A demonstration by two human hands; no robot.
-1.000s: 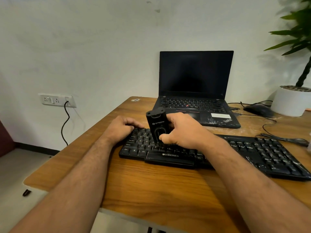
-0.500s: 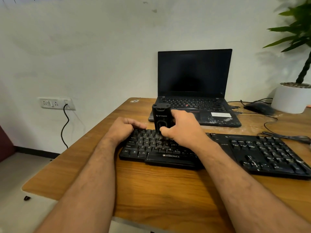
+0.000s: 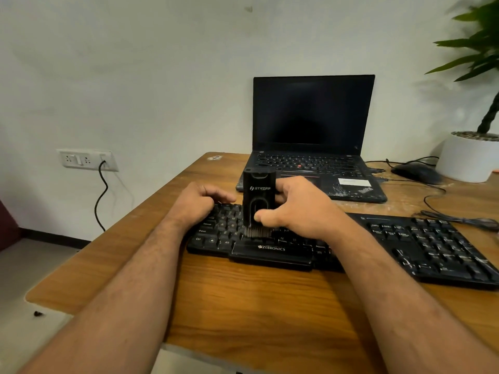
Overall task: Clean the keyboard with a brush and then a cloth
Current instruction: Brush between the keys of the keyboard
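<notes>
A black keyboard [image 3: 421,247] lies across the wooden desk [image 3: 256,295]. My right hand [image 3: 299,209] grips a black block-shaped brush [image 3: 258,194] held upright, thumb on its front, with the grey bristles down on the keys at the left half. My left hand [image 3: 198,202] rests on the keyboard's far left corner with its fingers curled over the top edge, holding it. No cloth is in view.
An open black laptop [image 3: 313,130] with a dark screen stands behind the keyboard. A black mouse [image 3: 414,171], cables and a white plant pot [image 3: 468,157] sit at the back right. A wall socket [image 3: 86,159] with a plugged cable is at the left.
The brush in my right hand has swept over the left keys, away and then back toward me. My left hand has stayed on the keyboard's corner.
</notes>
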